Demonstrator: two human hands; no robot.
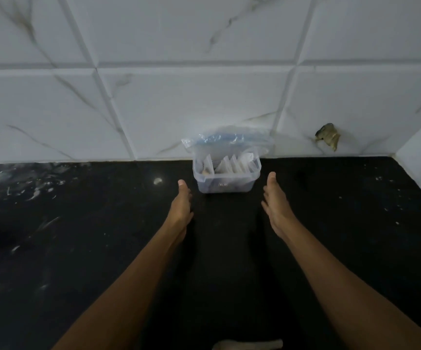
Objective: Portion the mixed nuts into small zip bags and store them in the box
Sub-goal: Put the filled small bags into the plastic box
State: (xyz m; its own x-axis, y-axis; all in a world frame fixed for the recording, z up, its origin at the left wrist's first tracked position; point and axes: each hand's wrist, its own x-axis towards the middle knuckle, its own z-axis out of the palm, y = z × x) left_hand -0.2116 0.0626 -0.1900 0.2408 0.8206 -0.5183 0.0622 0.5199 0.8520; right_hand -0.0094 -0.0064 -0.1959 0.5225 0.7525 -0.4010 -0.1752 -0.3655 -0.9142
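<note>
Left hand (182, 203) and right hand (275, 203) hovered empty, fingers straight, near clear box (226, 181) of zip bags (232, 164) on black counter (78, 236).

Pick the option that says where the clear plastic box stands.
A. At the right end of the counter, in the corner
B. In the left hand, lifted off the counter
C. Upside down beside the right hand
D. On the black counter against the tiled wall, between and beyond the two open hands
D: the box stands upright on the counter at the wall, with the left hand and right hand open and short of it.
</note>
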